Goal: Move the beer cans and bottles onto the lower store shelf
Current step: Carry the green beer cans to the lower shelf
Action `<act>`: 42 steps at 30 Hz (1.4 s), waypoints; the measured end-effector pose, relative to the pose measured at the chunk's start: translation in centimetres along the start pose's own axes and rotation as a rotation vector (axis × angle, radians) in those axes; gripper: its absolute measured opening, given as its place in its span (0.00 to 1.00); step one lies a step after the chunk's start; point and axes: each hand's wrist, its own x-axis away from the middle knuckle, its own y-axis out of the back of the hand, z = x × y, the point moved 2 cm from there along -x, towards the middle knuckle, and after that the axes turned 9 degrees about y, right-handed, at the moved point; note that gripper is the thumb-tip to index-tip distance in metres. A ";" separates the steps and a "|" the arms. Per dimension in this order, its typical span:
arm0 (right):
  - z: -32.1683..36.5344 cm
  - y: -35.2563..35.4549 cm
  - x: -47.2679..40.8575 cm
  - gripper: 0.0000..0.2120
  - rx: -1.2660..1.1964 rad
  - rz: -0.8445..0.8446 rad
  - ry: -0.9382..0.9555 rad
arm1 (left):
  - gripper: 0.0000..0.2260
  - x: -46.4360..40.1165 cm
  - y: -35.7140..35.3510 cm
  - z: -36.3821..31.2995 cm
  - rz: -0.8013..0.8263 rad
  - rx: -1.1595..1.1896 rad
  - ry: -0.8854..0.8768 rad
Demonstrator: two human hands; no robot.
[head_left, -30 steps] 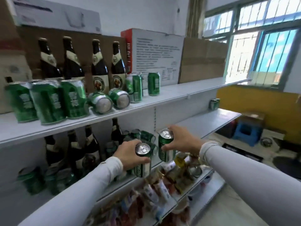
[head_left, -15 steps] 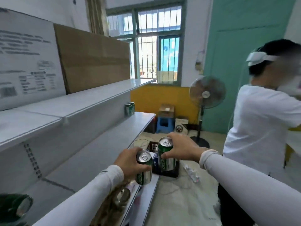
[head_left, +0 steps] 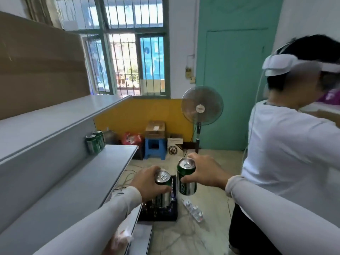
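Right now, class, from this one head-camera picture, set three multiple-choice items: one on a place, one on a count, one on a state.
1. Where do the two standing green cans rest?
A. on the blue stool
B. at the far end of the lower shelf
C. on the floor by the fan

2. How many cans do the hands hold in all?
A. one
B. two
C. four

3. How is the can in the right hand held?
A. upright, top up
B. upside down
C. lying flat

Answers:
1 B, they stand on the grey shelf near its end.
2 B, the left hand grips one can and the right another.
3 A, its pull-tab top faces up.
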 end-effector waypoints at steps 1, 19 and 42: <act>-1.4 -0.6 -2.2 0.39 -0.008 0.007 0.005 | 0.27 -2.2 -0.6 0.5 0.001 -0.007 0.018; -5.6 -10.2 -41.4 0.36 -0.131 0.293 0.408 | 0.31 -27.6 3.4 15.1 -0.314 0.028 0.538; 2.7 -25.8 -66.8 0.29 -0.361 0.606 1.020 | 0.28 -38.2 4.7 26.6 -0.733 0.032 1.288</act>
